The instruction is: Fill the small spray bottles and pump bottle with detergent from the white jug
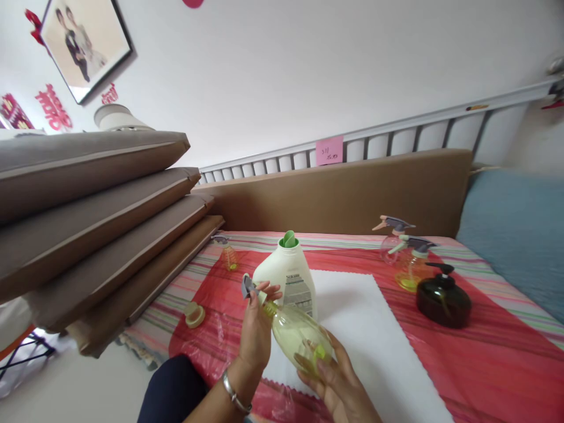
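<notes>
A translucent yellow spray bottle (pixel 295 335) lies tilted between my hands, its grey trigger head up to the left and a little liquid low inside. My left hand (pixel 258 329) grips it at the neck, by the spray head. Around the bottle's base close the fingers of my right hand (pixel 332 376). Just behind stands a large white detergent jug (pixel 286 270), its green-rimmed mouth uncapped with a green spout showing. A white cloth (pixel 374 341) with a zigzag edge is spread beneath. A pale round cap (pixel 194 315) rests to the left on the red plastic sheet (pixel 211 341).
At the right are a clear spray bottle (pixel 390 247), a yellow spray bottle (pixel 412 270) and a dark pump bottle (pixel 443 296). A small spray bottle (pixel 229 255) stands at the back left. Stacked cushions (pixel 101 235) rise at the left, a blue cushion (pixel 520 229) at the right.
</notes>
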`<state>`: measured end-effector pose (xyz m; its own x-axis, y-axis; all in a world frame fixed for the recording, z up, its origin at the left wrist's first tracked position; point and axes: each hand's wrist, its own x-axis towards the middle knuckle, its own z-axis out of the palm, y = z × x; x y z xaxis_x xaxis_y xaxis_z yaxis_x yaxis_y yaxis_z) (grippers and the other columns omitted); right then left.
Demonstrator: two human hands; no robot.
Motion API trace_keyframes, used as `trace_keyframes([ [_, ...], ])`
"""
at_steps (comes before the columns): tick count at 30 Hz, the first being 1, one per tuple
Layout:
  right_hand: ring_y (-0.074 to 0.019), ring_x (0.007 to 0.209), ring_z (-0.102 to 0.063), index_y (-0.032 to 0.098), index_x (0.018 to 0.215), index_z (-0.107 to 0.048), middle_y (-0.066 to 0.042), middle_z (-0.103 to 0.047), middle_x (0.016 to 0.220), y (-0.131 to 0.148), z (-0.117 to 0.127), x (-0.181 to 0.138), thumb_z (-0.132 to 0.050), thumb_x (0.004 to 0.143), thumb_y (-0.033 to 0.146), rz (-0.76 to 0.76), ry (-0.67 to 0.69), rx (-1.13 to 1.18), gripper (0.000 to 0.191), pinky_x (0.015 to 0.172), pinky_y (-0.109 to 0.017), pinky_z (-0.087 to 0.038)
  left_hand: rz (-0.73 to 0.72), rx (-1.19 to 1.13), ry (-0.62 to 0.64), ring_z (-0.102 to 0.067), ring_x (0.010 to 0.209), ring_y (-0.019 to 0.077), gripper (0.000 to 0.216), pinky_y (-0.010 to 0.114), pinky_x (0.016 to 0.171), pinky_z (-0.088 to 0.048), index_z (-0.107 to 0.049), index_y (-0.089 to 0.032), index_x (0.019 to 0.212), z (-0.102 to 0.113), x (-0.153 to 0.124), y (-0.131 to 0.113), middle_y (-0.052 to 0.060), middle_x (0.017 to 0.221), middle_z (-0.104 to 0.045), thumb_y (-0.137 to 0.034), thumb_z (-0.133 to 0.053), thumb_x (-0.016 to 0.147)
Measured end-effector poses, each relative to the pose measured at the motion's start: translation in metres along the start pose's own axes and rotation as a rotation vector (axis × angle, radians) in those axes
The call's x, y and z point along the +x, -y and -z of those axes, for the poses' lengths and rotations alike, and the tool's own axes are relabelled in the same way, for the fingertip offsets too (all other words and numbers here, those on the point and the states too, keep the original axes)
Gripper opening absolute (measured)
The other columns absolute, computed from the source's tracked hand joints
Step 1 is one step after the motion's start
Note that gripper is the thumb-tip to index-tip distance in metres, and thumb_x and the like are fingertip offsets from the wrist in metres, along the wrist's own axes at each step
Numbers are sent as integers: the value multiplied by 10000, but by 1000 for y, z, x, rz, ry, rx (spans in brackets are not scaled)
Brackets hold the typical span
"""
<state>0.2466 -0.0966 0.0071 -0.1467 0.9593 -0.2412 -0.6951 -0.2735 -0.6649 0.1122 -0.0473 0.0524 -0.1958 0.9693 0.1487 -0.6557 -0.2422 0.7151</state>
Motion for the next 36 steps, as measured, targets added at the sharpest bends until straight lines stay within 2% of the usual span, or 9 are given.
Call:
trace_keyframes([
  [5, -273, 898, -651, 322, 1175, -408, -65, -544, 1163, 5, -2, -1, -809, 507, 450, 76, -59, -36, 790, 787, -424, -474, -16, 24, 2, -591, 927, 190, 386, 347, 887, -393, -597, -189, 1033, -2, 1, -4, 77, 993, -646, -510, -498, 844],
  [11, -292, 953, -625, 315, 1168, -414, -71, -522, 1178, 9, -6, -3, -818, 483, 454, 154, -106, -113, 807, 816, -442, -475, -60, 110, -65, -595, 943, 198, 409, 343, 862, -406, -593, -214, 1034, -3, 6, -13, 77, 995, -655, -548, -527, 807],
  [15, -301, 933, -633, 309, 1158, -426, -69, -553, 1146, 6, -8, -5, -822, 463, 470, 144, -102, -86, 816, 828, -462, -465, -25, 109, -2, -588, 943, 200, 375, 338, 870, -410, -646, -177, 921, -7, 2, -10, 77, 974, -647, -518, -531, 816],
  [18, -298, 905, -642, 302, 1157, -420, -74, -554, 1132, 5, -8, -5, -826, 454, 469, 133, -90, -62, 829, 810, -465, -472, -21, 117, 0, -588, 929, 198, 371, 334, 888, -400, -669, -158, 852, -10, 0, -6, 70, 925, -649, -504, -539, 815],
  [22, -283, 877, -650, 294, 1138, -420, -67, -550, 1114, 7, -7, -6, -826, 475, 448, 121, -73, -33, 792, 788, -446, -485, -11, 173, -27, -583, 931, 205, 390, 331, 884, -397, -675, -153, 856, -12, -1, -4, 79, 901, -664, -514, -534, 812],
  [30, -294, 887, -650, 295, 1157, -413, -76, -560, 1117, 9, -9, -8, -818, 497, 447, 82, -86, -15, 790, 775, -426, -472, -63, 262, 39, -569, 922, 211, 343, 346, 907, -384, -655, -160, 814, -12, -6, -3, 73, 874, -650, -447, -473, 866],
  [36, -277, 814, -668, 271, 1153, -427, -47, -639, 953, 10, -8, -11, -808, 522, 465, 40, -67, -20, 762, 751, -434, -475, -77, 294, 37, -594, 871, 202, 332, 337, 891, -394, -640, -154, 753, -8, -7, -1, 75, 821, -654, -440, -505, 851],
])
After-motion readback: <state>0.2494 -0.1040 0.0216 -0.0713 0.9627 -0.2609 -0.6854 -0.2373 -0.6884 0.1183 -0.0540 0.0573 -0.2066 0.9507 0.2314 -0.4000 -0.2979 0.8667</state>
